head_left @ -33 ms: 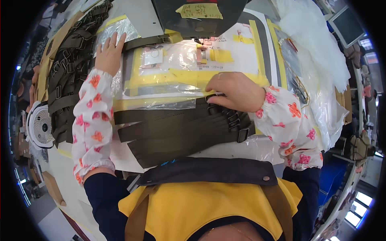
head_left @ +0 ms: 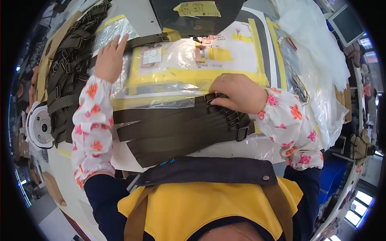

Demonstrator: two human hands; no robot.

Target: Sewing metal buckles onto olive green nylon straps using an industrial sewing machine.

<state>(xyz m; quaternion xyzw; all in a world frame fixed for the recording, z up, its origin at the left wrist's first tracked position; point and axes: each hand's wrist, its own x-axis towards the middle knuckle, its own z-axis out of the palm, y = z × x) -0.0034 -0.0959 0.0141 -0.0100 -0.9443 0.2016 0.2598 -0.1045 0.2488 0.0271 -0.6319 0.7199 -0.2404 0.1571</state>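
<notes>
A stack of olive-brown webbing straps point(head_left: 177, 128) lies across the table in front of me, with their black metal buckles point(head_left: 237, 120) at the right end. My right hand point(head_left: 235, 92) is closed on the buckle end of the top strap. My left hand point(head_left: 108, 60) lies flat, fingers stretched out, on a clear plastic sheet point(head_left: 177, 68) that covers a yellow-taped template. Just beyond its fingertips a single strap point(head_left: 148, 40) runs toward the sewing machine. Both forearms wear white sleeve covers with orange flowers.
A dark sewing machine head point(head_left: 193, 16) stands at the far middle. A heap of buckled straps point(head_left: 66, 76) fills the left side, with a small white fan point(head_left: 40, 126) below it. Crumpled white plastic bags point(head_left: 317, 44) and a monitor point(head_left: 345, 22) are on the right.
</notes>
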